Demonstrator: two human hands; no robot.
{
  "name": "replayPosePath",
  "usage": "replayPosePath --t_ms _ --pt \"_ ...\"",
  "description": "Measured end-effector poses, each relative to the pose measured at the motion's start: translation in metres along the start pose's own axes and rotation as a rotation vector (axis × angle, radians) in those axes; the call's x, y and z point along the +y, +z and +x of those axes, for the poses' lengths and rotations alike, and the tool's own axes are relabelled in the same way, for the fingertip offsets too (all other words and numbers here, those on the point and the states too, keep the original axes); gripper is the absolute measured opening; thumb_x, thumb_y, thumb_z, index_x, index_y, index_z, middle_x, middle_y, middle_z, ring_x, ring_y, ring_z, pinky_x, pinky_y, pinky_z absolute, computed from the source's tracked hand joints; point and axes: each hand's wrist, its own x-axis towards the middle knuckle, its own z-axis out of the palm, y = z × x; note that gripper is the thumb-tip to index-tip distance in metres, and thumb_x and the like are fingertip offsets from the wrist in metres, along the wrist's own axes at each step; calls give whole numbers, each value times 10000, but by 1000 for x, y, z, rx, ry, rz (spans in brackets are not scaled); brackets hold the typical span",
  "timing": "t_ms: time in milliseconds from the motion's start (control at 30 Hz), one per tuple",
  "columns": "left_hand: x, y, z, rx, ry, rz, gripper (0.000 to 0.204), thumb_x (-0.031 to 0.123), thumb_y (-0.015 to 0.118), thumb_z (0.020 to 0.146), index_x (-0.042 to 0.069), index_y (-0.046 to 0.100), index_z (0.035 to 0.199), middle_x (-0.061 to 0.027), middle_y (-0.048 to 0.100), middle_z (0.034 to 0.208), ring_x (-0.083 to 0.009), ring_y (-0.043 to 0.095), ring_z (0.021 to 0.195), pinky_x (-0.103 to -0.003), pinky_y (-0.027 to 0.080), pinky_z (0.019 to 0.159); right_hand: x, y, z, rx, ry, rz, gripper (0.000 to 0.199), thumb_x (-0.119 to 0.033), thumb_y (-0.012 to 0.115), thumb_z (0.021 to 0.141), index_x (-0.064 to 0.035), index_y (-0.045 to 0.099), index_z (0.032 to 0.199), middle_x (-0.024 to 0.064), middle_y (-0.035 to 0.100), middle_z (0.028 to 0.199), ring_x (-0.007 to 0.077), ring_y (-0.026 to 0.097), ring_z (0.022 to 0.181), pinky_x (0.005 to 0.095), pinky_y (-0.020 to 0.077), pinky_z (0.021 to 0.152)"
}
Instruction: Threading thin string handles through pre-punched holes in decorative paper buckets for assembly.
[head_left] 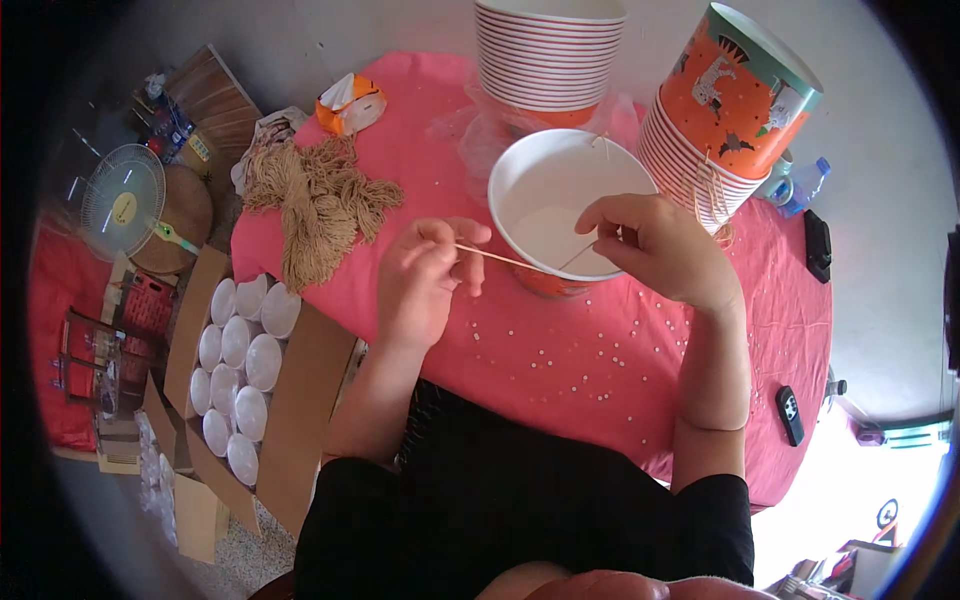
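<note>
Pink-clothed tabletop (560, 350) was seen from above, dotted with small white punch-outs. A white paper bowl (560, 200) with an orange outside stood at its middle. The left hand (425, 280) was pinched shut on a tan string (500, 258), pulled taut across to the bowl's near rim. The right hand (655, 245) was closed over that rim, fingertips pinching the string's other end. Judged step: a string handle was being threaded through the bowl wall. The next move would call for a steady pull and knotting at the hole. Two bowl stacks (550, 60) (715, 130) stood behind, a yarn bundle (315, 200) left, a box of white cups (240, 370) on the floor.
</note>
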Motion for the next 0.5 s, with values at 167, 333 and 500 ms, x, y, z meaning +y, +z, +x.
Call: replayPosePath --t_ms 167,333,500 --pt "6 8 8 -146 -217 -160 137 183 505 998 61 545 952 -37 547 698 -114 481 510 -230 364 448 -10 10 -3 206 -134 127 151 12 636 829 -7 660 977 48 611 752 107 559 624 248 451 582" --pt "-6 15 4 -135 -161 -69 218 204 501 1019 78 538 1193 -16 540 696 -77 451 531 -207 340 462 -25 18 -2 75 -75 283 147 10 652 859 16 647 1005 18 611 774 63 559 678 227 454 593" --pt "-6 29 -2 -165 -77 128 420 149 532 1003 73 366 1382 -19 553 700 -57 453 550 -194 349 495 -29 29 1 -8 -59 537 145 -15 678 872 26 647 1008 11 627 795 63 576 694 218 461 596"
